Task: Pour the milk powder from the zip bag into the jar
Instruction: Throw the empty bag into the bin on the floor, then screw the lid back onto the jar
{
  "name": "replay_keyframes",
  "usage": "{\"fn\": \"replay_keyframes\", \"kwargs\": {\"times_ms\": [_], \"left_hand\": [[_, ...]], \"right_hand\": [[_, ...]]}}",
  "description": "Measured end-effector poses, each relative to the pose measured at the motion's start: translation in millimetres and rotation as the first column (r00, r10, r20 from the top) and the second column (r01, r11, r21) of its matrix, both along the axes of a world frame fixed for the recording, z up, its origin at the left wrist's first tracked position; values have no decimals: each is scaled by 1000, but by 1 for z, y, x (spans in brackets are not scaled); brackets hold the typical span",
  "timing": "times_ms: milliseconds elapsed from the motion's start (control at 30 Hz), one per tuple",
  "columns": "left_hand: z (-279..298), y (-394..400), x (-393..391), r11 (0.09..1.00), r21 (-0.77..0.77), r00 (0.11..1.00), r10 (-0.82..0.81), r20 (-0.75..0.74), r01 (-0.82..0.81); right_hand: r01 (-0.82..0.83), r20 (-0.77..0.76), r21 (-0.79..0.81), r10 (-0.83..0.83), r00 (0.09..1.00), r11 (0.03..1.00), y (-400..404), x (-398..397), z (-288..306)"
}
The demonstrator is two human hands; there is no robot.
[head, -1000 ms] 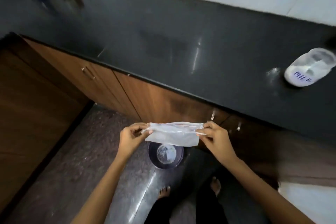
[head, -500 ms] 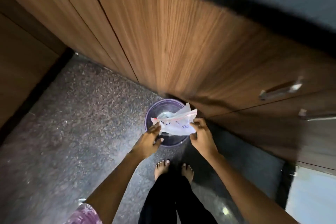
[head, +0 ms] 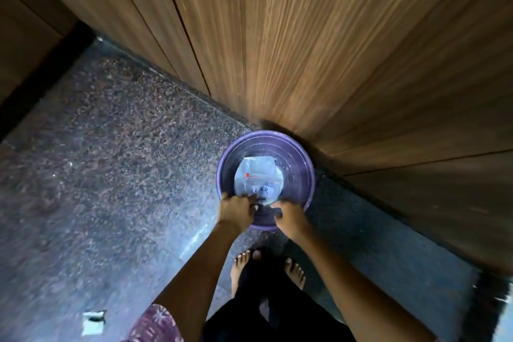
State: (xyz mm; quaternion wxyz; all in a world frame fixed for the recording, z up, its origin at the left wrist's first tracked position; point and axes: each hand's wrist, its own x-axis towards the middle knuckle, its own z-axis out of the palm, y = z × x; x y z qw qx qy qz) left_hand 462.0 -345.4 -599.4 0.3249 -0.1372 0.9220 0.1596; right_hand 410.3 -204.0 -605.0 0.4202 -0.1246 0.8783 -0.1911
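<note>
The clear zip bag (head: pixel 258 178), crumpled and with handwriting on it, lies inside a round purple bin (head: pixel 301 172) on the floor against the cabinet. My left hand (head: pixel 236 209) hovers over the bin's near rim. Its fingers are spread toward the bag's near edge, and nothing is gripped. My right hand (head: pixel 290 218) hangs beside it over the same rim with loose fingers, and it holds nothing. The jar and the counter are out of view.
Wooden cabinet doors (head: pixel 305 50) rise right behind the bin. Speckled stone floor (head: pixel 111 161) spreads to the left. My bare feet (head: pixel 244 266) stand just in front of the bin. A small pale scrap (head: pixel 93 322) lies on the floor at lower left.
The view has dropped from the counter to the floor. Both hands lowered the zip bag over the purple bin and let go, and it now lies inside.
</note>
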Motion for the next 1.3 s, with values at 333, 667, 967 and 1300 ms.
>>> {"fn": "replay_keyframes", "kwargs": {"times_ms": [333,667,967,1300], "left_hand": [[281,25,-21,725,543,744,621,-249,-423],[581,89,-71,577,816,468,734,-492,-48],[656,204,-153,626,747,555,548,-626,224],[648,314,-244,617,759,633,508,-585,206]], "right_hand": [[460,-176,-296,-522,835,837,10,-12,271],[272,-385,-683,-650,655,679,89,-52,585],[404,-436,-760,-860,265,510,226,-111,666],[468,-493,-683,-826,272,561,364,-185,655]]}}
